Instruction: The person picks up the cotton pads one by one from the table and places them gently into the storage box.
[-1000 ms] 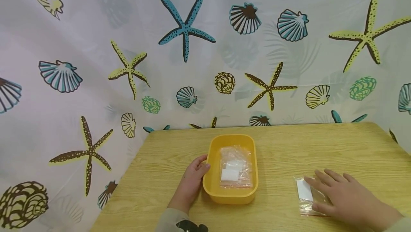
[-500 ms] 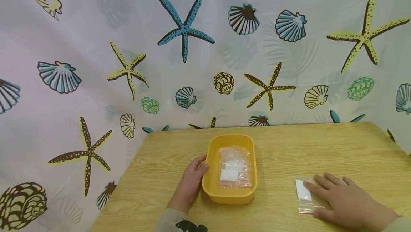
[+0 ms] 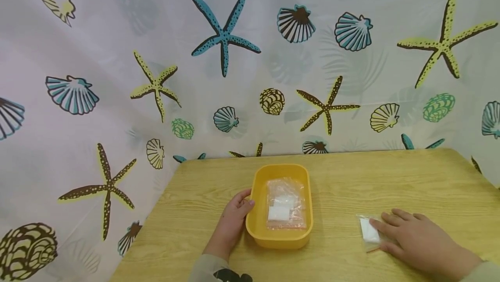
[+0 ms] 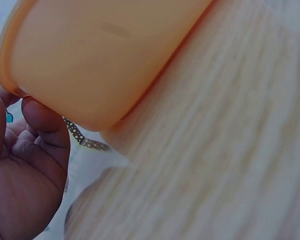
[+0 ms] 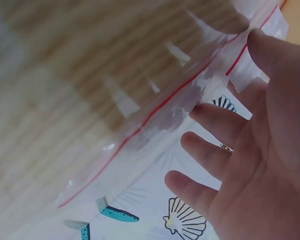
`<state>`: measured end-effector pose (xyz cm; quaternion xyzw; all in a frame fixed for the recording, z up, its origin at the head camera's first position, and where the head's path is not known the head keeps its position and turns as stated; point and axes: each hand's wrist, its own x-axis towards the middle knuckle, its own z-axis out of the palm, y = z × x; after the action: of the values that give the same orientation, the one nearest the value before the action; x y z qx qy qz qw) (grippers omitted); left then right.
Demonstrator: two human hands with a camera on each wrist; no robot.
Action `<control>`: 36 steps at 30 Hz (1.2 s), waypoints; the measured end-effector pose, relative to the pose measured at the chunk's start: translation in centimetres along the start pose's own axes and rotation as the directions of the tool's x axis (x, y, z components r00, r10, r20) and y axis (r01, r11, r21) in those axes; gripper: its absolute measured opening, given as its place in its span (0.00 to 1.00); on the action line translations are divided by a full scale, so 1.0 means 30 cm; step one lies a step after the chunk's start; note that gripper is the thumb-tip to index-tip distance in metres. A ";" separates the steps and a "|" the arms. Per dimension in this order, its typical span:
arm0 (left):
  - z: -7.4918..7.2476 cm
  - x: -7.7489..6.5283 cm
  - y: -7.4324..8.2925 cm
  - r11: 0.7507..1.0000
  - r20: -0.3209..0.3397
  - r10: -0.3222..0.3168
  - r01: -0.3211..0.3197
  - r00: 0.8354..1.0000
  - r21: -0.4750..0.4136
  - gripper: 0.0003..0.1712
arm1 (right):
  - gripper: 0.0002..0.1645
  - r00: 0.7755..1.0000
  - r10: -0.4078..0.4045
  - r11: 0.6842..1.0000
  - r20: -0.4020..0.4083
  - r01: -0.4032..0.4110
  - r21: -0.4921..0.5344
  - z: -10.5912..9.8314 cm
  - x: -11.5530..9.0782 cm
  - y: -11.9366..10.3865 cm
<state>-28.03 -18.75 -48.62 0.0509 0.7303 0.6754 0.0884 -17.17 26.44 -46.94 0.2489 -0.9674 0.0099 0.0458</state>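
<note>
In the head view, a yellow plastic container [image 3: 279,243] stands on the table. My left hand [image 3: 233,217] holds its left rim, the thumb over the edge; in the left wrist view, the thumb presses the container's wall [image 4: 90,55]. Clear zip-lock bags [image 3: 279,213] with white contents lie inside it. Off to the right, my right hand [image 3: 419,241] pinches another clear zip-lock bag [image 3: 369,232] with a white piece in it. The right wrist view shows its red seal line, thumb and index finger at the bag's edge, the other fingers spread. The hand hides part of the bag.
The wood-grain table [image 3: 332,212] reaches back to a white curtain [image 3: 250,100] printed with starfish and shells. More of that curtain hangs along the left side and at the far right. Bare table lies between the container and the right hand's bag.
The right hand has shifted slightly left and taken hold of its bag, whose near edge has tilted and risen from the table. Left hand and container stay put.
</note>
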 end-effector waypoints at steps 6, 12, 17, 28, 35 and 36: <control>0.001 0.004 -0.010 1.000 -0.001 0.000 0.000 1.000 -0.005 0.29 | 0.26 0.995 -0.092 0.988 0.033 0.095 -0.125 -0.001 0.013 -0.010; 0.002 0.005 -0.003 1.000 -0.001 0.007 -0.007 1.000 0.005 0.30 | 0.26 0.999 -0.046 0.995 0.003 0.046 -0.092 0.001 0.031 -0.025; 0.003 0.003 -0.001 1.000 0.004 0.009 -0.009 1.000 -0.009 0.30 | 0.26 0.999 -0.045 0.993 -0.030 0.042 -0.110 -0.001 0.035 -0.025; 0.000 0.010 -0.009 1.000 -0.007 0.004 -0.004 1.000 -0.002 0.29 | 0.26 0.987 -0.077 0.990 -0.140 0.058 -0.132 -0.034 0.068 -0.045; 0.003 0.002 -0.006 1.000 -0.003 0.012 -0.012 1.000 -0.009 0.29 | 0.25 0.980 -0.093 0.989 -0.174 0.071 -0.130 -0.062 0.105 -0.076; 0.003 0.001 -0.005 1.000 -0.002 0.014 -0.014 1.000 -0.009 0.29 | 0.25 0.979 -0.093 0.989 -0.183 0.069 -0.129 -0.065 0.112 -0.081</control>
<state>-28.03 -18.68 -48.79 0.0548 0.7271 0.6793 0.0830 -18.77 22.78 -44.69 0.2828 -0.9465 -0.0278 0.1527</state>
